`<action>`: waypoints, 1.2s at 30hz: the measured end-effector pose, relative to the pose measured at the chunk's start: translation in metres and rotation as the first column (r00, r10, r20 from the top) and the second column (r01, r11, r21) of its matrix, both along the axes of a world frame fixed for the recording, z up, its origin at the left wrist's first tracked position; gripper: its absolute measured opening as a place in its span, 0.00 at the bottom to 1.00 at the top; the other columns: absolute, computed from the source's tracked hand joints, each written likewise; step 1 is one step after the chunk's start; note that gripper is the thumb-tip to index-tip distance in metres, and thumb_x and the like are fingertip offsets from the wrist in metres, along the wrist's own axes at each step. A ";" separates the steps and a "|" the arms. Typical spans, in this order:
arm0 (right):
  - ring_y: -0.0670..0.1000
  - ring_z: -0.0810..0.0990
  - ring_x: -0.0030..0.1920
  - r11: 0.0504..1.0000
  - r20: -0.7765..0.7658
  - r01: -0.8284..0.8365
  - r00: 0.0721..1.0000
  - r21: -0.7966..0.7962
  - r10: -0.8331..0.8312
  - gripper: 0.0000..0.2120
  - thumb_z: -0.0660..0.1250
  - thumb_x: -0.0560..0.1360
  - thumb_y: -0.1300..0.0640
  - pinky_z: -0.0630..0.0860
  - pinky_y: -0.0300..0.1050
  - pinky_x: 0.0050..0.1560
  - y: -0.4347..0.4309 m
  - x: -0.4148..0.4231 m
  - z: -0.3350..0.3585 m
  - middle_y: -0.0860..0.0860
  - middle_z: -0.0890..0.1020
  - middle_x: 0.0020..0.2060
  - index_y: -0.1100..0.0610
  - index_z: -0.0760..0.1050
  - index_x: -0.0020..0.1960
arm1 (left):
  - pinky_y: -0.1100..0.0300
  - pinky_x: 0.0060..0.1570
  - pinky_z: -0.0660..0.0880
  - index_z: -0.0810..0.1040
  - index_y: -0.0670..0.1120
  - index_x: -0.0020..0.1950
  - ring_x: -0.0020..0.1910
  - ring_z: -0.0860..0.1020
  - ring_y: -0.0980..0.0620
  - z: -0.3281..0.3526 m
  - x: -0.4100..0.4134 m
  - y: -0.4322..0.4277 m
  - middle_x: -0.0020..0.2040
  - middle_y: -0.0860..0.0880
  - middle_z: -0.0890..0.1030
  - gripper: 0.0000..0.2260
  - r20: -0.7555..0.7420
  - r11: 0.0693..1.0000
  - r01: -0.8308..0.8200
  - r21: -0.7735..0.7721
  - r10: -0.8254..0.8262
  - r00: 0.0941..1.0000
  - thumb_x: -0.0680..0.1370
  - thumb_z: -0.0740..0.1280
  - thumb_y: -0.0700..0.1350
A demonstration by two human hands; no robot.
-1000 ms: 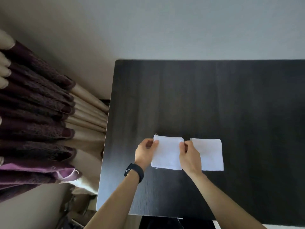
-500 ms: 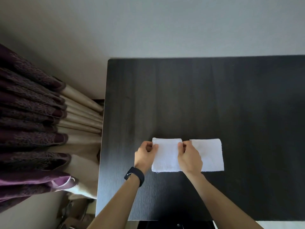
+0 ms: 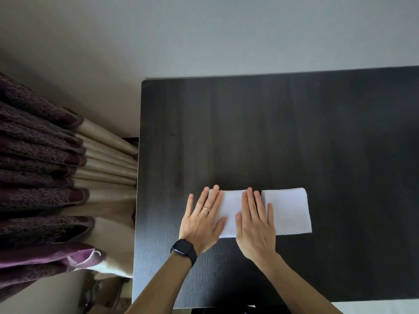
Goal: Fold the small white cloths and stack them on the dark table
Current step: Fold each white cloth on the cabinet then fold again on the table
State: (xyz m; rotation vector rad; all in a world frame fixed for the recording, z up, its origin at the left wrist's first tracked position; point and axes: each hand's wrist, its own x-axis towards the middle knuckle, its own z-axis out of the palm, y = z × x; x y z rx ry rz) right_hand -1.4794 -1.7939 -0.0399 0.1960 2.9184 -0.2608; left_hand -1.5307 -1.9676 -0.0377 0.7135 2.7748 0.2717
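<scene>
White left cloth (image 3: 231, 214) lies on the table (image 3: 272, 132), toward its near edge and left of centre. The right cloth (image 3: 290, 211) sits just beside it, with a thin dark gap between; both look folded. Your left hand (image 3: 201, 223) and right hand (image 3: 256, 227) lie palm-down on the left cloth, fingers straight and slightly spread, gripping nothing. The left hand overhangs onto bare table. The right hand's outer fingers reach across the gap onto the right cloth. Judged step: pressing the crease; stacking not yet done. Risks: sliding your palms off rather than lifting them could drag the right cloth askew. Uneven pressure could skew the crease. Picking up by one layer could let the fold open and leave a ragged stack.
</scene>
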 end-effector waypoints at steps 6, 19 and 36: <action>0.57 0.50 0.80 0.993 0.016 -0.062 0.998 0.100 0.061 0.30 0.50 0.82 0.44 0.49 0.65 0.76 0.013 -0.005 -0.020 0.55 0.56 0.79 0.58 0.55 0.80 | 0.40 0.76 0.52 0.49 0.51 0.82 0.80 0.50 0.50 -0.015 -0.007 -0.005 0.82 0.53 0.49 0.33 0.046 0.997 0.003 -0.077 0.001 0.999 0.81 0.52 0.64; 0.58 0.55 0.79 0.995 0.024 -0.093 0.995 0.035 0.092 0.32 0.49 0.80 0.36 0.52 0.67 0.75 0.029 -0.007 0.006 0.54 0.59 0.78 0.52 0.60 0.78 | 0.37 0.73 0.57 0.59 0.49 0.80 0.77 0.62 0.43 0.013 -0.010 0.005 0.80 0.47 0.59 0.33 0.079 0.977 0.007 -0.212 0.011 0.997 0.80 0.50 0.66; 0.52 0.54 0.79 0.773 -0.347 0.631 0.714 -0.058 -0.608 0.27 0.50 0.79 0.37 0.53 0.62 0.77 0.349 0.260 0.217 0.48 0.65 0.76 0.44 0.68 0.74 | 0.41 0.77 0.41 0.51 0.60 0.80 0.80 0.44 0.49 0.202 0.127 0.369 0.82 0.53 0.49 0.29 -0.082 0.908 0.383 0.168 -0.375 0.924 0.81 0.55 0.62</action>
